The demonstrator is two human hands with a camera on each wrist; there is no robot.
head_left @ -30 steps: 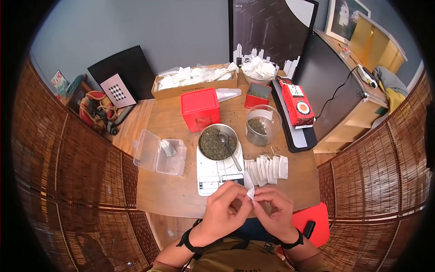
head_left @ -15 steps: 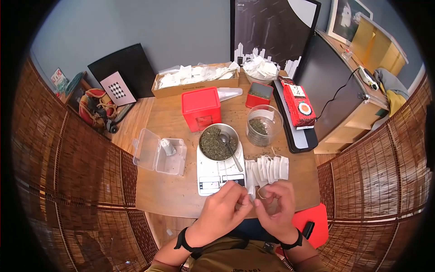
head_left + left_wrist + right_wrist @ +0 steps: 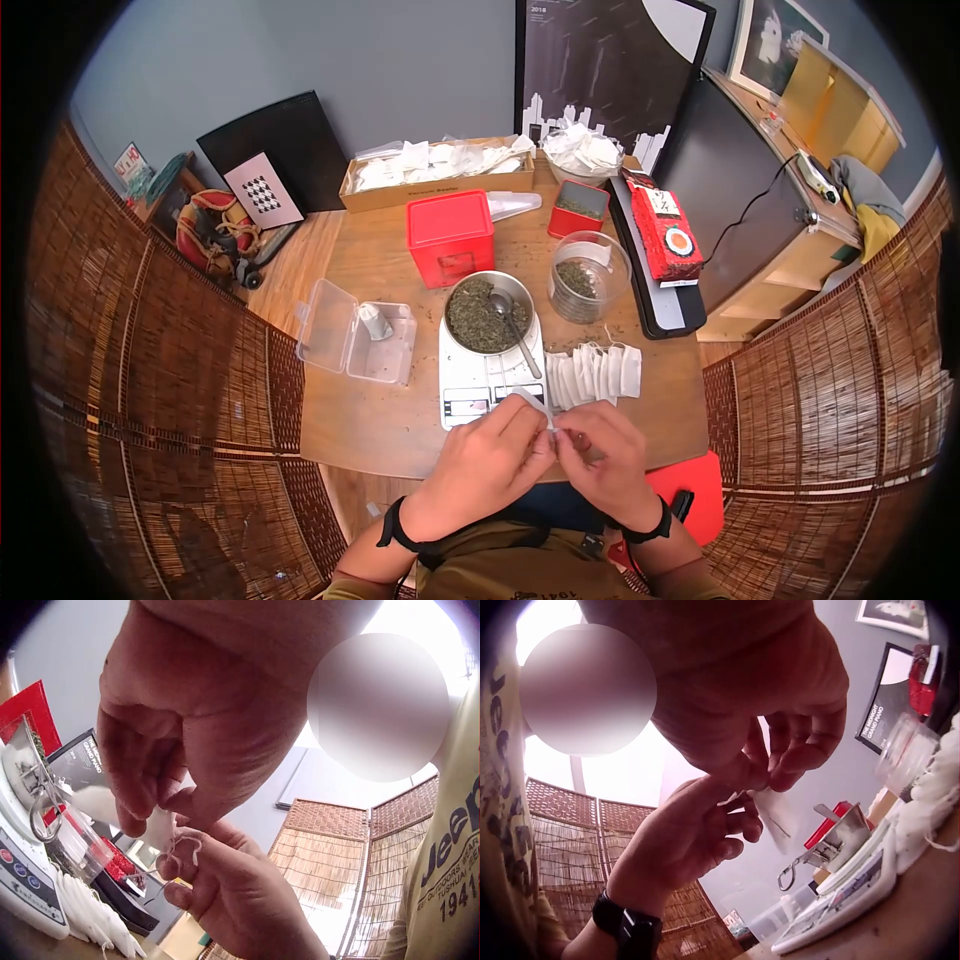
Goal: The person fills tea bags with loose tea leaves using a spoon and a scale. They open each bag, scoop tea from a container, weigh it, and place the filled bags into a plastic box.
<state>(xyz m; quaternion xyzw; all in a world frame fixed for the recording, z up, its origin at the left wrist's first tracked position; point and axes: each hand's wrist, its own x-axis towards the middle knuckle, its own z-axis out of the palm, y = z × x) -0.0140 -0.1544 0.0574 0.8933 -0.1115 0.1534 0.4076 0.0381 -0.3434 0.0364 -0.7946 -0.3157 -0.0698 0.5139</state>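
A white tea bag (image 3: 778, 817) with a string is held between both hands over the table's front edge. My left hand (image 3: 488, 462) pinches its top, fingers bent, in front of the kitchen scale (image 3: 465, 385). My right hand (image 3: 608, 462) pinches the string end of the bag close beside the left fingertips; in the left wrist view the string (image 3: 176, 847) loops by its fingers. On the scale stands a metal bowl (image 3: 478, 318) of dried leaves with a spoon (image 3: 520, 335) in it. A row of filled white bags (image 3: 597, 374) lies just beyond the right hand.
An open clear box (image 3: 385, 370) holding a white roll stands at the left. Behind the bowl are a red canister (image 3: 450, 235), a carton of white bags (image 3: 440, 197), a red tin (image 3: 577, 205) and a clear jar (image 3: 590, 290). A red packet (image 3: 662, 235) lies on the black case at right.
The right hand's fingers, drawn slightly apart from the left half a second ago, are back against the left fingertips at the bag. The head view has shifted slightly.
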